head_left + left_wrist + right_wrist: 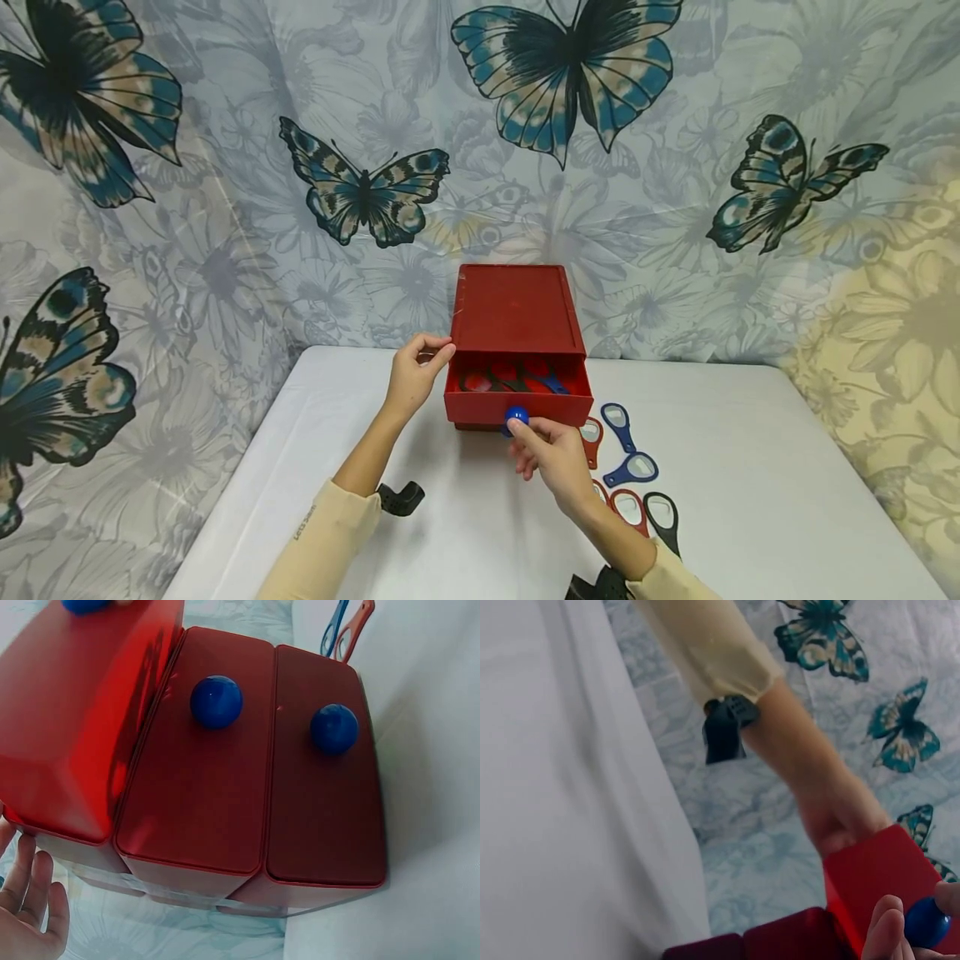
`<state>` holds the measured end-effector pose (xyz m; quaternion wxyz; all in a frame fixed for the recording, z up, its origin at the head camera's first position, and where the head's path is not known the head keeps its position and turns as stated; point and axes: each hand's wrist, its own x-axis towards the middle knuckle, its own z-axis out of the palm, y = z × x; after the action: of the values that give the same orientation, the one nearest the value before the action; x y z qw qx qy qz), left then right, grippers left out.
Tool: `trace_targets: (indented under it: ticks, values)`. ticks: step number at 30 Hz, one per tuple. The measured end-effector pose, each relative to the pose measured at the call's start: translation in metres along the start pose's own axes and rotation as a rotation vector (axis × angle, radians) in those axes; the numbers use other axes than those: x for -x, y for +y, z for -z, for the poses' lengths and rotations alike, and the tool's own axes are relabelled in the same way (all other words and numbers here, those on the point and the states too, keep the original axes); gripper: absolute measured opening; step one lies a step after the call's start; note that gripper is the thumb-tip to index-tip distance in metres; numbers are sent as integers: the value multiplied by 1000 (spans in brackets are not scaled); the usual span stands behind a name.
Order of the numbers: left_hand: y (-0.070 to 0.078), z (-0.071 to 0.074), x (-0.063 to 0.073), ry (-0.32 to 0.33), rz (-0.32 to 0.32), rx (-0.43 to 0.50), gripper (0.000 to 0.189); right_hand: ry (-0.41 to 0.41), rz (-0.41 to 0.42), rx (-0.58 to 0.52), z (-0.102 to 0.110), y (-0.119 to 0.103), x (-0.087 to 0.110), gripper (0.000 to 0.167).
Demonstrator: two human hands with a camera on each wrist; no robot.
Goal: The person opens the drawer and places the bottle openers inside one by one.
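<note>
Cream sleeves [324,537] lie nearest; right hand [557,460] pinches the drawer's [480,408] blue knob [516,413], left hand [412,377], relaxed, touches the red cabinet [517,308]

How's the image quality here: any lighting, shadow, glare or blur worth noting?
Head view: bright and fairly crisp, soft shadow on the white table below the open drawer; left wrist view: small highlights on the blue knobs, closed drawers darker than the open one; right wrist view: dimmer and softer, with the table greyish.

3 drawers [196,776]; 3 knobs [216,701]; 6 loop tools [618,476] vis. on tbl [750,467].
</note>
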<state>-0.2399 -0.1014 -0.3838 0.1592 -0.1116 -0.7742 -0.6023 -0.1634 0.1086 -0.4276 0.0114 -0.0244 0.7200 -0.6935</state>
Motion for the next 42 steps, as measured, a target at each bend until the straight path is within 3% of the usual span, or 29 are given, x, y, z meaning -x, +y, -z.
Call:
trace_targets:
  ticks: [11,18,33,42]
  values:
    - [2,-1,1,-7,10,-5,16,6,-25,-9,2,3,-42,36]
    - [1,-2,1,-4,-5,-2,15,13,-27,-6,3,2,-58,35]
    - [-2,1,0,23,-28,11,16,-23,3,96,6,4,-68,36]
    - [-4,0,-1,7,-14,11,17,-1,-55,251,20,28,-65,34]
